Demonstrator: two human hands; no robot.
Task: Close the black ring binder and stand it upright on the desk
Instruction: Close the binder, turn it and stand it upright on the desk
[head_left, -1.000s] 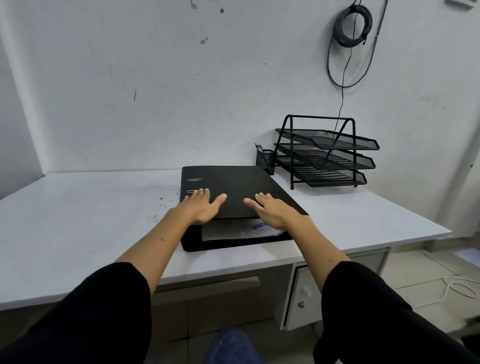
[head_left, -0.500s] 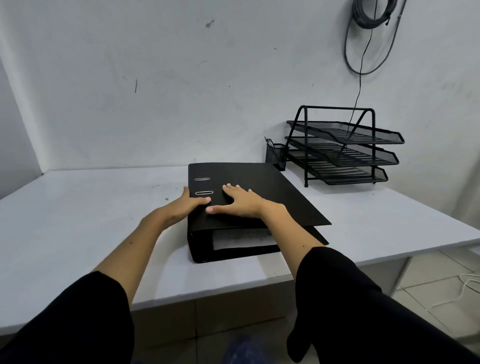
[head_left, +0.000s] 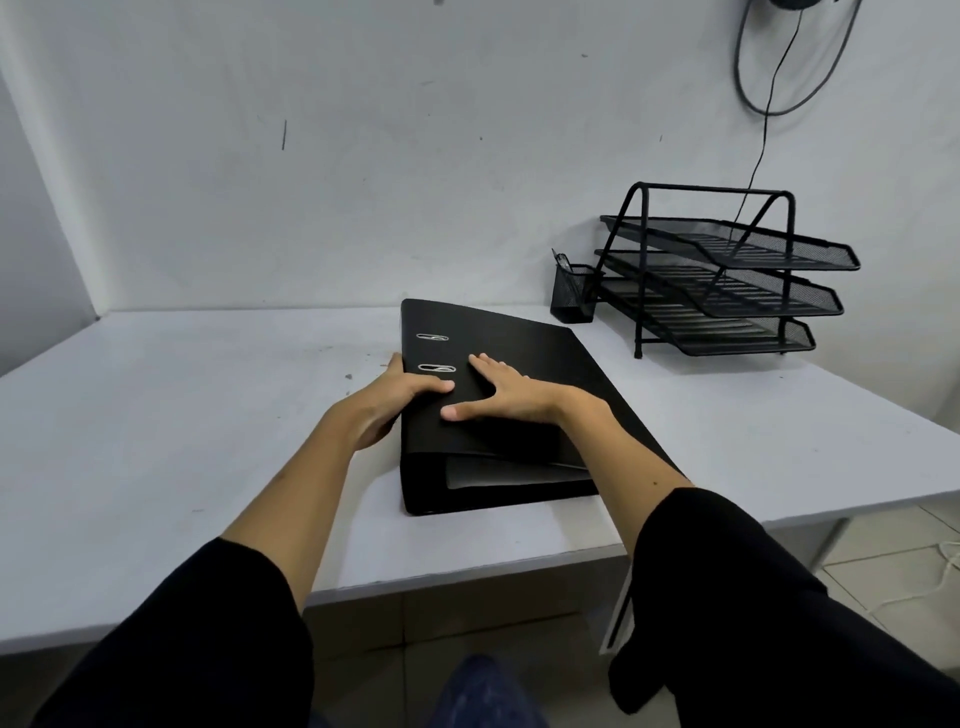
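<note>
The black ring binder (head_left: 524, 358) lies flat on the white desk (head_left: 208, 426), cover down, spine to the left, pale sheets showing at its near edge. My left hand (head_left: 395, 400) clasps the spine, thumb on top of the cover and fingers wrapped down the left side. My right hand (head_left: 498, 389) rests flat on the cover with fingers spread, just right of the two metal slots.
A black three-tier mesh letter tray (head_left: 727, 275) stands at the back right, with a small mesh pen cup (head_left: 574, 291) beside it. A black cable (head_left: 769, 104) hangs on the wall above. The desk's front edge runs close below the binder.
My left hand slid off the cover top to the spine and gripped it. My right hand moved left across the cover toward the spine. The cover settled lower over the sheets.
</note>
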